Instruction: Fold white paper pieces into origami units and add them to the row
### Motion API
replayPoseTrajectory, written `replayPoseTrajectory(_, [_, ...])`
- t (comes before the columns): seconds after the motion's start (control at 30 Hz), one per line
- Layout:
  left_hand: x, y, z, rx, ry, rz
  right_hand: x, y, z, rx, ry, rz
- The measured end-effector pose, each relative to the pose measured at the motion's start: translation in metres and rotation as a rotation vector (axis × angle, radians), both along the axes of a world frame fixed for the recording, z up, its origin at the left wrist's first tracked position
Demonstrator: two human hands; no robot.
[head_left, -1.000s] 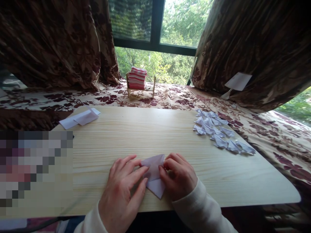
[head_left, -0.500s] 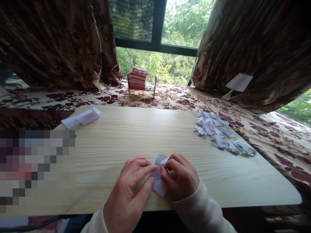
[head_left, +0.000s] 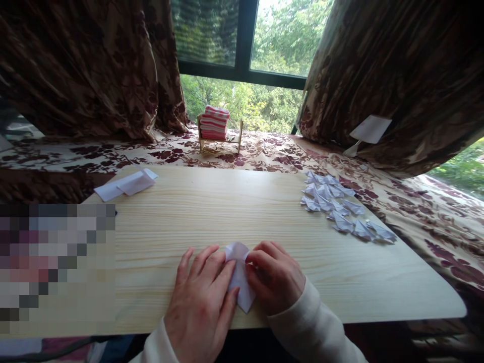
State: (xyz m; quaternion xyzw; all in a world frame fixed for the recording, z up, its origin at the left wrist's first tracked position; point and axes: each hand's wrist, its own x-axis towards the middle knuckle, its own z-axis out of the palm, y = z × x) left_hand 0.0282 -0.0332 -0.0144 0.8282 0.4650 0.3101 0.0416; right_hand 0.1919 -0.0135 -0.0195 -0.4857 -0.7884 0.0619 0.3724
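Observation:
A small folded sheet of white paper (head_left: 241,285) lies on the table near its front edge, with a pointed lower end. My left hand (head_left: 206,290) rests on its left side, fingers spread and stretched out; the thumb and index finger press on the paper. At the right side, my right hand (head_left: 278,276) is closed, with thumb and index finger pinching the paper's upper right edge. Its other fingers are curled, and the fold beneath them is partly hidden.
Several folded white paper pieces (head_left: 333,201) are grouped at the table's back right. Flat white paper strips (head_left: 126,185) lie at the back left. Behind the wooden table (head_left: 181,201), a small rack holds red-and-white striped cloths (head_left: 214,123). A white lamp (head_left: 370,129) stands to the right.
The paper has shifted and turned slightly to the left. My left hand has come down onto it with fingers spread wider, while my right hand has moved a little left with it.

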Motion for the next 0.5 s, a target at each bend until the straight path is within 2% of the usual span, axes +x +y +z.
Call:
replayPoseTrajectory(0.13, [0.0028,0.0007,-0.0007,0.045,0.022,0.004,0.001,0.0003,-0.0015,-0.007,-0.042,0.05])
replayPoseTrajectory(0.33, [-0.0004,-0.0043,0.0019,0.051,-0.099,-0.003,0.0004,0.0003,-0.0044,0.017,-0.056,0.005])
replayPoseTrajectory(0.5, [-0.0009,-0.0067,0.0078,0.025,-0.147,-0.08,-0.0005,-0.0005,-0.0003,0.016,-0.05,-0.001])
